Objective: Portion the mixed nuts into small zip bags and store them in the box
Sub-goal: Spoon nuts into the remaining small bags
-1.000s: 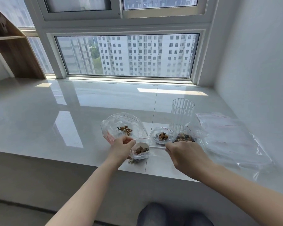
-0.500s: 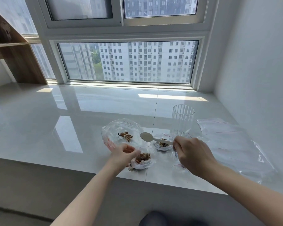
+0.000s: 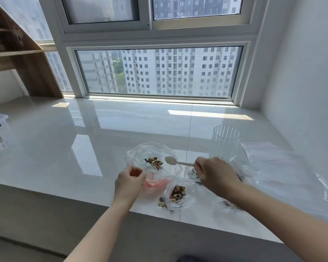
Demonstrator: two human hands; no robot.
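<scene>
The wide white stone bench is smooth and very shiny, so the window shows in it like a mirror. The big see-through plastic bag with a pink zip strip is thin, crinkly and glossy. The small clear plastic bag of nuts looks the same, and the brown nuts inside look rough and bumpy. The little pale spoon looks smooth and dull. The tall clear cup with ribbed sides is shiny. The flat pile of clear plastic bags shines softly. The brown wooden shelf shows grain and is matt.
</scene>
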